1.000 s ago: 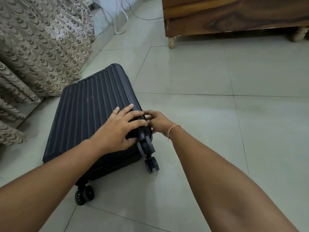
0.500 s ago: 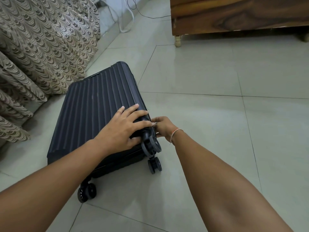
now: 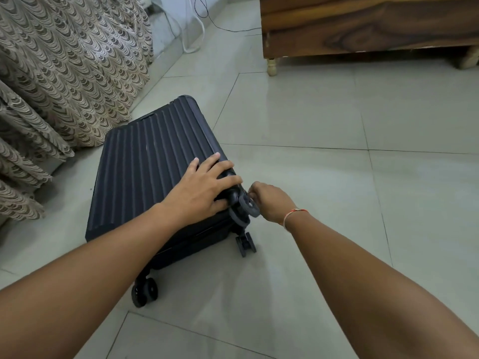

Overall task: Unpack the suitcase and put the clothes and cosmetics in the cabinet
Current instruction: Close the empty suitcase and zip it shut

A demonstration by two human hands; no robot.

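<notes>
Head view: dark ribbed suitcase lying flat and closed on the tiled floor, beside a patterned curtain. Left hand rests spread on its lid; right hand has its grip pinched at the corner (held item too small to identify) above a wheel.
</notes>
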